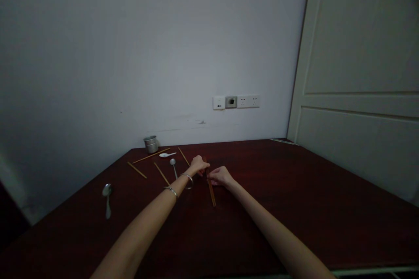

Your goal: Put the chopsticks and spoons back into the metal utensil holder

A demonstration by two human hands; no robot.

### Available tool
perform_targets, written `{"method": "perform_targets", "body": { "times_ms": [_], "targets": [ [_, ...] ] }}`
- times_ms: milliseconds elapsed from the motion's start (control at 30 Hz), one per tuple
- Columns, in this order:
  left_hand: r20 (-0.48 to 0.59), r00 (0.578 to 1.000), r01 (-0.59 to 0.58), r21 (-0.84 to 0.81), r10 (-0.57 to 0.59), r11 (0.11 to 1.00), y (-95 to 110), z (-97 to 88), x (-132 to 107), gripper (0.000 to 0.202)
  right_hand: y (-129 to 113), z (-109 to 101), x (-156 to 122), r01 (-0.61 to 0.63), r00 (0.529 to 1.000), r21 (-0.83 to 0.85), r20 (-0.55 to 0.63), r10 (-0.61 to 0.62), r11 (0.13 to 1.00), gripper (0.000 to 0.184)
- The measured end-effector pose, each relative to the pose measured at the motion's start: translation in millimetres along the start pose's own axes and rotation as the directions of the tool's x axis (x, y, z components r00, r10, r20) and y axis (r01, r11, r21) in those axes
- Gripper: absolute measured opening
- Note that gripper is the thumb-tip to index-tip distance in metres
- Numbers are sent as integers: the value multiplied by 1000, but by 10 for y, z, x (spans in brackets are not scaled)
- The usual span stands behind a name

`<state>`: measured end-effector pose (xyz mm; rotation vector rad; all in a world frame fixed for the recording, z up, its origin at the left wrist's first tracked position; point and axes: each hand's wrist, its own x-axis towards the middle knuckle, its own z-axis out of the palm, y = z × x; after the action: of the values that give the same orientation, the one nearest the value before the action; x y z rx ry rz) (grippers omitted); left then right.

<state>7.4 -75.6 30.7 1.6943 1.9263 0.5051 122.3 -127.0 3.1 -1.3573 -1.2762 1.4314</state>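
A pair of wooden chopsticks (211, 194) lies side by side near the middle of the dark red table, pointing toward me. My left hand (198, 165), with bangles on its wrist, is closed around their far end. Lower down, my right hand (220, 176) pinches the same chopsticks from the right side. Just left of my left hand are a single chopstick (183, 156) and a long-handled metal spoon (173, 163), its handle partly hidden by my left forearm. Another chopstick (161, 172) also runs toward that forearm.
A metal cup (151, 144) stands at the back left by the wall. Near it lie a white spoon (167, 154), a long chopstick (152, 155) and another chopstick (137, 170). A larger metal spoon (107, 198) rests at the left. Sockets (248, 101) are on the wall.
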Motion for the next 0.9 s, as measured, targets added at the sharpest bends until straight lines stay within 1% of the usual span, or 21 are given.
{"method": "perform_targets", "body": {
  "times_ms": [133,233,333,433,667,900],
  "targets": [
    [43,999,16,34,-18,999,-30,1,-43,21,-28,8,-38,1,998,-90,66,5,996,12],
    [46,998,29,83,-33,996,-47,8,-53,22,-77,10,-79,5,996,-239,85,16,971,11],
    [51,999,-4,142,-3,990,-68,6,-64,21,-112,12,-92,10,996,-357,91,24,934,11],
    [64,998,-40,215,27,976,-72,-13,-95,21,-115,9,-83,32,993,-376,117,13,926,11],
    [86,991,-131,419,104,899,3,-52,-191,25,-125,-26,-78,23,994,-395,111,23,918,10],
    [91,991,-133,456,103,880,38,-31,-197,26,-115,-94,-19,40,995,-394,104,1,918,7]
  ]
}}
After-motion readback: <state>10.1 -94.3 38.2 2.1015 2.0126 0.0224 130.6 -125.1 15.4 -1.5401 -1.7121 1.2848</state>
